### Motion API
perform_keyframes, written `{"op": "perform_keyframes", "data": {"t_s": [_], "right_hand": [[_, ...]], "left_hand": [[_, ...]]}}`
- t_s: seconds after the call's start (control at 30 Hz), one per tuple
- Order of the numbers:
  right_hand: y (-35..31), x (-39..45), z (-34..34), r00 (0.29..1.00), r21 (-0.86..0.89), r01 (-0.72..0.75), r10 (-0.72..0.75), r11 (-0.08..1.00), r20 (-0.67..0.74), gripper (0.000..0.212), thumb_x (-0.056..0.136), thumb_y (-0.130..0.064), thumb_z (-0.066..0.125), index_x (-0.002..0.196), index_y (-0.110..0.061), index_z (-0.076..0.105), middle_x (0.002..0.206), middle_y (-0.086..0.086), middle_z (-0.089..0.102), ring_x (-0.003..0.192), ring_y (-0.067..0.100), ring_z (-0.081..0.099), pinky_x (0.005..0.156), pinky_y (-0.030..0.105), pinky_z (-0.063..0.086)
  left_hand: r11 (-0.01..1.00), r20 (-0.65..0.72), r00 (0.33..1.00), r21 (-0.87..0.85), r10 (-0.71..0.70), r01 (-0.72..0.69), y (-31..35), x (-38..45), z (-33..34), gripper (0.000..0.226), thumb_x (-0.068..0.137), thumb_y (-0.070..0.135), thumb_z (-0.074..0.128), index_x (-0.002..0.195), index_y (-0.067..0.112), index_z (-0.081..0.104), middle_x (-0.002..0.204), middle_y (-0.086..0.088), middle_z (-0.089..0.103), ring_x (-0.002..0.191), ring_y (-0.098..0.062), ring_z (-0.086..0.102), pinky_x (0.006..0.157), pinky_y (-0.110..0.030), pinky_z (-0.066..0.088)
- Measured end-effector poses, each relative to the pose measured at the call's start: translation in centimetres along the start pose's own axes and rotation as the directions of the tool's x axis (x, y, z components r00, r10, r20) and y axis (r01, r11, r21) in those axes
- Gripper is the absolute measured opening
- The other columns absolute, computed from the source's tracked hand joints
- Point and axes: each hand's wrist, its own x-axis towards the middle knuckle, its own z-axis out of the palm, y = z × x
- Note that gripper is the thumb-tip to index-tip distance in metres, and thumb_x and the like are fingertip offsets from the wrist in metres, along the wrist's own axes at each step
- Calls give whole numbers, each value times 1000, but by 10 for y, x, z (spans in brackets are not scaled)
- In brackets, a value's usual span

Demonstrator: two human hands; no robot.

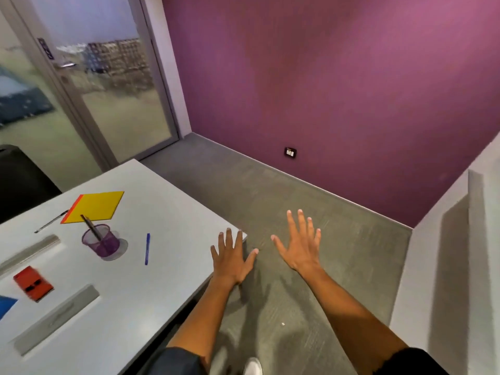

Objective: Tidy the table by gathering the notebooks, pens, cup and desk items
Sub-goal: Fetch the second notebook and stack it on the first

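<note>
Presently, nothing gathered; all items lie scattered on the grey table [162, 201].

- Left hand [231, 257]: fingers spread straight, grasping nothing, over the table's near corner; contact with the surface cannot be told.
- Right hand [300, 243]: fingers spread, grasping nothing, held over the floor, well apart from the table.
- Yellow notebook [94, 207]: flat at the far side, an orange edge showing along its left.
- Purple mesh cup [101, 242]: upright, just in front of the notebook, one dark pen [91, 226] standing in it.
- Blue pen [147, 249]: loose, right of the cup.
- Black pen [51, 221]: loose, left of the notebook.
- Red desk item [33, 283]: blurred, near the left edge; kind uncertain.
- Blue item [6, 304]: cut off at the frame's left edge.

Judgement: task at its start. Left to do: both loose pens, notebook, red and blue items.
</note>
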Motion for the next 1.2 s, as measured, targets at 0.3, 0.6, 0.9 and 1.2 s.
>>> {"op": "perform_keyframes", "data": {"t_s": [0.3, 0.6, 0.9, 1.2], "right_hand": [[62, 153, 11, 998, -74, -70, 70, 995, -3, 86, 88, -75, 28, 154, -33, -6, 165, 2, -6, 151, 30, 0, 120, 57, 7], [58, 315, 17, 999, -125, -30, 34, 992, 31, 86, 88, -76, 26, 154, -32, -8, 165, 3, -6, 151, 31, 2, 120, 56, 10], [22, 473, 61, 972, -105, 183, -164, 977, 168, 85, 89, -75, 23, 153, -32, -12, 164, 3, -11, 151, 31, -2, 120, 55, 6], [-54, 610, 100, 791, -38, 559, -519, 828, 323, 87, 87, -76, 23, 153, -32, -12, 164, 5, -11, 151, 33, 0, 120, 55, 6]], "left_hand": [[998, 43, 999, -65, -3, 6, 52, 169, 29, 79, 93, 67, 30, 155, 25, 6, 164, -7, -6, 150, -29, -11, 119, -57, 0], [993, 45, 999, -116, -5, 10, 78, 318, 13, 80, 93, 66, 32, 155, 24, 4, 163, -10, -9, 149, -30, -13, 118, -56, -2], [963, 19, 969, -107, -246, 247, 34, 434, -1, 83, 92, 66, 35, 155, 25, 2, 163, -9, -11, 149, -31, -15, 117, -56, -3], [799, -61, 811, -231, -582, 556, 5, 506, -25, 83, 90, 68, 36, 155, 28, 2, 163, -6, -11, 149, -29, -15, 117, -58, -2]]}}
